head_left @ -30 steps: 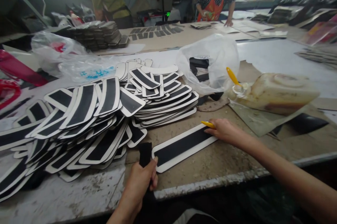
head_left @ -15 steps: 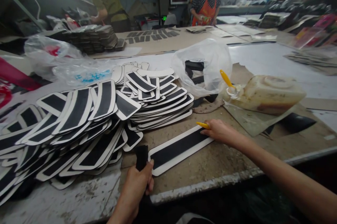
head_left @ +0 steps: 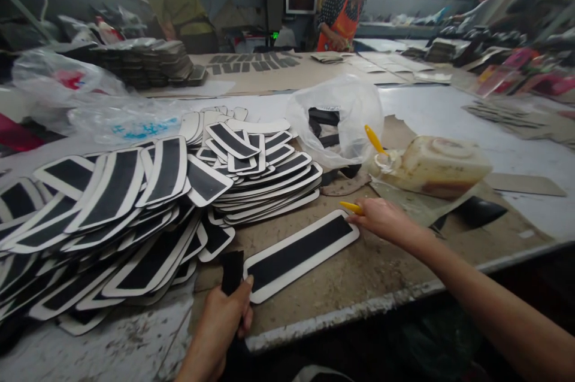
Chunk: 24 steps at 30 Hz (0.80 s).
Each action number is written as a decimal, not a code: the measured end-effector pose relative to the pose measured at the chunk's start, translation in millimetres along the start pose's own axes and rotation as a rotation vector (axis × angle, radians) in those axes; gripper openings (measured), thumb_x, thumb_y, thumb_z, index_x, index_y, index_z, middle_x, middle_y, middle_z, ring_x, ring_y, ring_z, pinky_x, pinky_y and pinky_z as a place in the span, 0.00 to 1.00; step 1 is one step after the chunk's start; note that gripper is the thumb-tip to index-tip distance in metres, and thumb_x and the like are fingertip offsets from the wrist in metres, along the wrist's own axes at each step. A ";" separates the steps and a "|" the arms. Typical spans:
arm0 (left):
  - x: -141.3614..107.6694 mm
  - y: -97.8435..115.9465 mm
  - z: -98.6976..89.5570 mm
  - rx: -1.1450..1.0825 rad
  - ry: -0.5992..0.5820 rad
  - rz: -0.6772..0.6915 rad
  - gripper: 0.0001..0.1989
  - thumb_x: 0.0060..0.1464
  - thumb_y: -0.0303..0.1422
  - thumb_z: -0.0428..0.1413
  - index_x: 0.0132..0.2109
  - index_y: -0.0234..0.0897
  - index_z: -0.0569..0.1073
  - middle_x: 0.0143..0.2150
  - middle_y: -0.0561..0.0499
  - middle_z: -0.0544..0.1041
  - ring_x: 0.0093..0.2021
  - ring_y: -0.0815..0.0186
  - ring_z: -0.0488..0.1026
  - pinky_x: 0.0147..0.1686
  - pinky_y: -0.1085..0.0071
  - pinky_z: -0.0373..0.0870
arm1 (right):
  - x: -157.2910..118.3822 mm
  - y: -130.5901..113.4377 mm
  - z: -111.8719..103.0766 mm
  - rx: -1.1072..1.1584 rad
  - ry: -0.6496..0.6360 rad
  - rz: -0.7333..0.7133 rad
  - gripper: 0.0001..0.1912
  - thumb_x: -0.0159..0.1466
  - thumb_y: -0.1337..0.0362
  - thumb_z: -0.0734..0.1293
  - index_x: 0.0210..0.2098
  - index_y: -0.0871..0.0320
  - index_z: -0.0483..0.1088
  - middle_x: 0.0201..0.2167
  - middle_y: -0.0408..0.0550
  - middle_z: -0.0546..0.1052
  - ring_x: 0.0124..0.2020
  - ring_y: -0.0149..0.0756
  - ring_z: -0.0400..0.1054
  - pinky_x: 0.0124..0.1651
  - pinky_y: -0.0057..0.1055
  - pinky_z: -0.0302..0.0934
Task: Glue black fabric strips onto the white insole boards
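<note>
A long white panel with rounded corners lies slanted on the brown work board, a black strip along its middle. Closed around a bundle of black strips, my left hand has its thumb at the panel's near left corner. My right hand is closed on a yellow-handled tool at the panel's far right end; the tool's working end is hidden under the fingers. To the left, overlapping panels with black strips form a large heap, and a neater stack stands behind the panel.
A stained plastic bottle lies on its side at the right, a yellow stick in its mouth. Behind the stack sits a clear bag holding black pieces. Two people stand across the table. The board's worn front edge is close.
My right hand has slid slightly to the panel's far right corner, uncovering the black strip's end. My left hand keeps its hold. The whole view has shifted a little.
</note>
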<state>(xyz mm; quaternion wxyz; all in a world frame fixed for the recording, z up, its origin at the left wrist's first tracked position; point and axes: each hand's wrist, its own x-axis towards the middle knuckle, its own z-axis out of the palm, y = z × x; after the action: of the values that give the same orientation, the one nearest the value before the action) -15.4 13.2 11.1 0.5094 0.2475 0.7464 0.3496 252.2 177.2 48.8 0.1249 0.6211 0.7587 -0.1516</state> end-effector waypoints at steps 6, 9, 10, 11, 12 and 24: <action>-0.6 -1.7 -2.5 -0.077 -0.020 0.005 0.23 0.47 0.43 0.54 0.13 0.39 0.57 0.07 0.55 0.59 0.10 0.74 0.53 0.14 0.74 0.46 | -1.0 3.6 3.9 0.219 -0.046 -0.051 0.22 0.62 0.50 0.57 0.23 0.58 0.67 0.21 0.46 0.70 0.25 0.35 0.67 0.27 0.28 0.55; -0.9 -3.4 -7.6 -0.189 -0.087 0.009 0.21 0.47 0.42 0.56 0.15 0.39 0.58 0.08 0.57 0.59 0.10 0.75 0.53 0.14 0.75 0.47 | -4.8 3.5 5.5 0.432 -0.138 -0.036 0.19 0.60 0.49 0.60 0.21 0.56 0.59 0.14 0.37 0.60 0.15 0.26 0.55 0.19 0.26 0.48; -1.4 -4.0 -9.5 -0.229 -0.101 0.015 0.20 0.47 0.42 0.57 0.16 0.39 0.58 0.09 0.59 0.58 0.11 0.75 0.53 0.14 0.75 0.47 | -7.5 3.9 5.3 0.550 -0.179 -0.022 0.19 0.58 0.48 0.61 0.22 0.55 0.57 0.14 0.35 0.57 0.14 0.24 0.51 0.18 0.25 0.45; -2.2 -4.6 -11.4 -0.264 -0.109 0.020 0.20 0.46 0.42 0.57 0.18 0.39 0.58 0.10 0.60 0.56 0.11 0.75 0.53 0.14 0.76 0.47 | -10.8 4.4 4.9 0.676 -0.218 -0.006 0.19 0.57 0.48 0.63 0.23 0.55 0.55 0.13 0.33 0.55 0.13 0.23 0.48 0.17 0.24 0.43; -3.1 -5.1 -13.3 -0.290 -0.112 0.024 0.19 0.46 0.42 0.58 0.19 0.39 0.58 0.10 0.62 0.55 0.11 0.76 0.52 0.14 0.76 0.46 | -14.7 4.8 4.2 0.795 -0.252 0.006 0.20 0.56 0.47 0.64 0.23 0.55 0.54 0.13 0.32 0.54 0.13 0.22 0.46 0.16 0.24 0.40; -13.0 -11.6 -33.9 -0.596 -0.271 0.009 0.21 0.47 0.38 0.61 0.22 0.39 0.55 0.11 0.64 0.52 0.12 0.79 0.48 0.15 0.78 0.43 | -51.5 5.6 13.5 1.174 -0.249 -0.107 0.24 0.54 0.44 0.67 0.26 0.56 0.56 0.14 0.32 0.55 0.14 0.19 0.44 0.17 0.22 0.33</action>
<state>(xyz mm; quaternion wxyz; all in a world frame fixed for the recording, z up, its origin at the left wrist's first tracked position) -42.6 -12.7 17.8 0.6525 0.1351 0.5353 0.5190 267.9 126.4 55.4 -0.1587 0.5248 0.5580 -0.6229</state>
